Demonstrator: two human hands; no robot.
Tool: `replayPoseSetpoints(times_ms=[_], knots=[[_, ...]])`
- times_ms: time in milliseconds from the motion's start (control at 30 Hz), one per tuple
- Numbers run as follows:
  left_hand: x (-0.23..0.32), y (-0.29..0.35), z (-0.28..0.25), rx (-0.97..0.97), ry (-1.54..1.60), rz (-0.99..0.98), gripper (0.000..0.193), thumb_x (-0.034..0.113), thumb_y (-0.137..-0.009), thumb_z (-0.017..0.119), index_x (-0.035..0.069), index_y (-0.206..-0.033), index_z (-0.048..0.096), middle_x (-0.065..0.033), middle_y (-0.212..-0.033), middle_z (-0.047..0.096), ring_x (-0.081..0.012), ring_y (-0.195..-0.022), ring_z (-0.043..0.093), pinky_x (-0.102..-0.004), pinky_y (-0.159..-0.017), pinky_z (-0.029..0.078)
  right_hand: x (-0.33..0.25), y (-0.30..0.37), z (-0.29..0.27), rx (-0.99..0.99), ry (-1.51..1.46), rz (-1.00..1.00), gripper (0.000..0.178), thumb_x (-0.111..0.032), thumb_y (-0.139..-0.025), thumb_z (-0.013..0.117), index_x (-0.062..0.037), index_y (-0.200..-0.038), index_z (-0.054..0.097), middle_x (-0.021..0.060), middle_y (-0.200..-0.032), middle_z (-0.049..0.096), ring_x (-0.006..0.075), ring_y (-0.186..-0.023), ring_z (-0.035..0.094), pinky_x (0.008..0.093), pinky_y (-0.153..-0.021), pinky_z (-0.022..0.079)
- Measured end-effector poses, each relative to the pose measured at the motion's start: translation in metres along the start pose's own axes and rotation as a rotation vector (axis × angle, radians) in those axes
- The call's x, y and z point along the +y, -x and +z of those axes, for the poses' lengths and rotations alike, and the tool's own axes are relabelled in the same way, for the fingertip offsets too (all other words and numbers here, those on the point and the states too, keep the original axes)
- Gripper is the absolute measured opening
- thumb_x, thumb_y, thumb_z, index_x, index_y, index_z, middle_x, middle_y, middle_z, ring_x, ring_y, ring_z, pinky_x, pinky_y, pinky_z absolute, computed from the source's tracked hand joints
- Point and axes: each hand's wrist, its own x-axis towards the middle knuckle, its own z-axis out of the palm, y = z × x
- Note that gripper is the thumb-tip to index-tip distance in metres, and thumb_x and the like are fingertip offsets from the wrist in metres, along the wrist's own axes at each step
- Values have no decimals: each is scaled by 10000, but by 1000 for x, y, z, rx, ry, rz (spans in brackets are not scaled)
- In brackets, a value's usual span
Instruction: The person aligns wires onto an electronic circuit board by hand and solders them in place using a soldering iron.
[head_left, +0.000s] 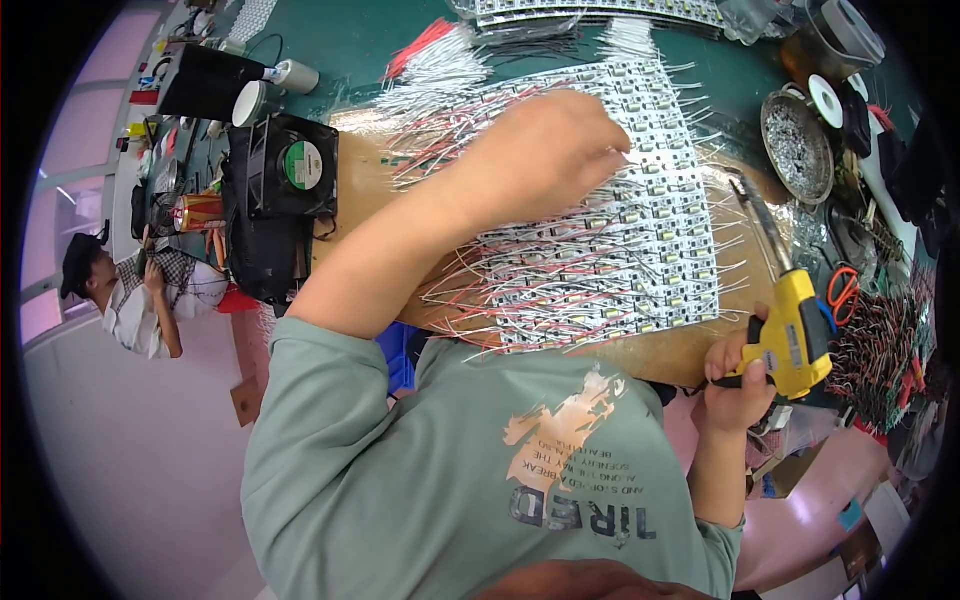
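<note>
My left hand [560, 150] reaches across a white panel of small circuit boards [650, 230], its fingers pinched together low over the panel's upper right part. Whatever lies between these fingertips is too small to make out; a whitish bit shows beside them. Many thin red and white wires [460, 270] stick out from the panel's left side, and short white ends poke from its right edge. My right hand [738, 385] is closed around the handle of a yellow soldering gun [797, 340]. Its long metal tip points up and away, just right of the panel and apart from it.
A black fan [290, 165] stands left of the brown work board [360, 190]. Bundled wires [430, 55] lie at the back. On the right are a metal bowl of scraps [797, 148], orange-handled scissors [843, 296] and a wire heap [875, 350]. Another person [150, 290] sits far left.
</note>
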Motion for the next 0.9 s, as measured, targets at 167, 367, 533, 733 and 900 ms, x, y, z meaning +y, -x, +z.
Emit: replayPoseSetpoints(times_ms=[167, 367, 533, 733, 900], knots=[[-69, 2, -49, 115, -455, -162, 126, 157, -854, 642, 71, -925, 701, -96, -878, 647, -312, -865, 620, -394, -761, 502, 1, -4, -4, 24, -31, -50, 745, -339, -855, 679, 37, -1384, 314, 22, -701, 445, 121, -542, 424, 252, -474, 363], [-121, 17, -71, -61, -680, -472, 184, 205, -861, 606, 68, -926, 710, -118, -883, 638, -324, -896, 618, -417, -797, 491, 7, -3, -7, 20, -23, -37, 735, -318, -867, 662, 38, -1400, 303, 26, -705, 436, 128, -546, 429, 258, -484, 373], [-122, 15, -68, -248, -606, -512, 196, 201, -823, 589, 72, -893, 719, -144, -960, 657, -349, -913, 626, -443, -818, 499, 8, -4, -8, -19, -30, -12, 729, -316, -861, 662, 38, -1393, 313, 23, -705, 430, 130, -566, 434, 262, -513, 378], [-123, 16, -65, -231, -602, -468, 173, 179, -792, 619, 34, -860, 685, -150, -891, 639, -340, -877, 615, -423, -785, 486, 3, -5, -1, -1, -23, -18, 716, -323, -850, 671, 39, -1371, 341, 21, -704, 430, 121, -566, 424, 260, -517, 374], [-118, 14, -70, -219, -583, -522, 151, 150, -752, 630, 29, -841, 649, -146, -841, 634, -329, -801, 615, -404, -730, 486, 3, -4, -1, 14, -15, 1, 720, -331, -843, 678, 51, -1362, 355, 20, -701, 434, 113, -563, 421, 258, -515, 372]])
